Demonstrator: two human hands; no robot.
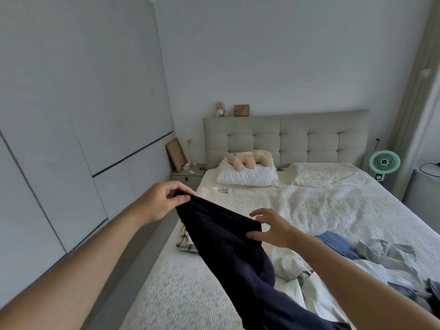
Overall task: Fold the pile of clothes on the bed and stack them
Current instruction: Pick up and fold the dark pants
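The bed [321, 210] fills most of your view, with a ribbed pale cover and a padded headboard [285, 136] at the far end. On its near right part lies the pile of clothes [357, 263], still unfolded, with white, blue and grey pieces mixed together. You hold a dark navy garment [228, 248] in the air over the left side of the bed; it hangs down toward you. Behind it, on the bed near the left edge, lies a checked cloth [185, 241], partly hidden. Your left hand [164, 201] pinches the upper corner of the garment between thumb and fingers. Your right hand [271, 229] has its fingers spread, and its thumb and fingertips touch the other edge of the garment. A plush toy [250, 159] lies on a white pillow [247, 176] by the headboard.
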